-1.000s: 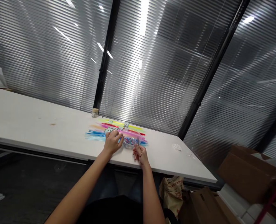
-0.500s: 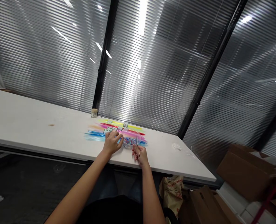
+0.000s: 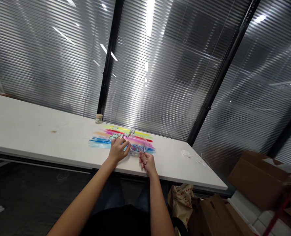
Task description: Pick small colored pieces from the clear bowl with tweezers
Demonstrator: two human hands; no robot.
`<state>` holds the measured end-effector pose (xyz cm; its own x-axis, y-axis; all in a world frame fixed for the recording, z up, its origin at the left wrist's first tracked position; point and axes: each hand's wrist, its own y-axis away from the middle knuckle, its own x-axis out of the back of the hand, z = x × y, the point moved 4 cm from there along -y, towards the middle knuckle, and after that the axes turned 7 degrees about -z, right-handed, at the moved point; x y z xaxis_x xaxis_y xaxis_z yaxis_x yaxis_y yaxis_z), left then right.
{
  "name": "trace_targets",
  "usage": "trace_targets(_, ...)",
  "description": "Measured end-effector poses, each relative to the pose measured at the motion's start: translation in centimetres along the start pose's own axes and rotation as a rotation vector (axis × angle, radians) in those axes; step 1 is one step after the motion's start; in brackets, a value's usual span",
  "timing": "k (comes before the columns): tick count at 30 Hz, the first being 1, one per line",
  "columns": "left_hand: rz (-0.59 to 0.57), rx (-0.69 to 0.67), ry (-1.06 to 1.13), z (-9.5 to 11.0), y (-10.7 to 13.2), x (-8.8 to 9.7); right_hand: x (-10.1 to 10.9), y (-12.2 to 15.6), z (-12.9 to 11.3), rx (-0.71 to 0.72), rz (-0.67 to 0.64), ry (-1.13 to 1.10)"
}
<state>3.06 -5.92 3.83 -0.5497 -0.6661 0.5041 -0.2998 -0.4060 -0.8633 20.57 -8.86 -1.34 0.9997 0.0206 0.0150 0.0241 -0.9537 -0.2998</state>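
Observation:
On the white table [image 3: 69,137], my right hand [image 3: 149,163] is closed round the handles of a pair of scissors [image 3: 144,148], whose blades point up and away over a clear bowl [image 3: 147,141]. Small multicoloured bits [image 3: 136,148] lie in the bowl. My left hand [image 3: 118,150] is at the bowl's left side, fingers bent and thumb near the index finger; what they pinch, if anything, is too small to make out. Thin coloured sticks [image 3: 96,141] in blue, pink, red and yellow spread under and behind the hands, several with pale labels [image 3: 132,131].
A small tub [image 3: 99,119] stands at the table's back edge by the blinds. Crumpled white tissue [image 3: 185,153] lies to the right. Cardboard boxes [image 3: 258,180] and a printed bag [image 3: 182,200] are on the floor at right.
The scissors in my right hand have turned slightly, and their handles look closer together. My left hand stays in almost the same place.

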Motion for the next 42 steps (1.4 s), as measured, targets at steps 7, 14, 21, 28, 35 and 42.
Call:
trace_targets(7, 0.055, -0.037, -0.016, 0.18, -0.10, 0.28, 0.07, -0.16, 0.39, 0.008, -0.031, 0.031)
trace_targets(14, 0.060, -0.040, -0.011, 0.12, -0.12, 0.29, 0.05, -0.14, 0.20, 0.014, -0.016, 0.023)
trace_targets(21, 0.082, -0.025, -0.008, 0.10, -0.17, 0.30, -0.11, -0.22, 0.35, -0.045, -0.013, -0.099)
trace_targets(28, 0.080, 0.002, 0.002, -0.05, -0.17, 0.32, -0.21, -0.14, 0.28, -0.054, -0.045, -0.104)
trace_targets(35, 0.076, -0.009, 0.030, -0.20, -0.03, 0.08, -0.32, -0.02, -0.01, -0.072, -0.042, -0.094)
trace_targets(42, 0.075, -0.040, 0.057, -0.23, 0.10, -0.13, -0.26, -0.16, 0.22, -0.063, -0.051, -0.074)
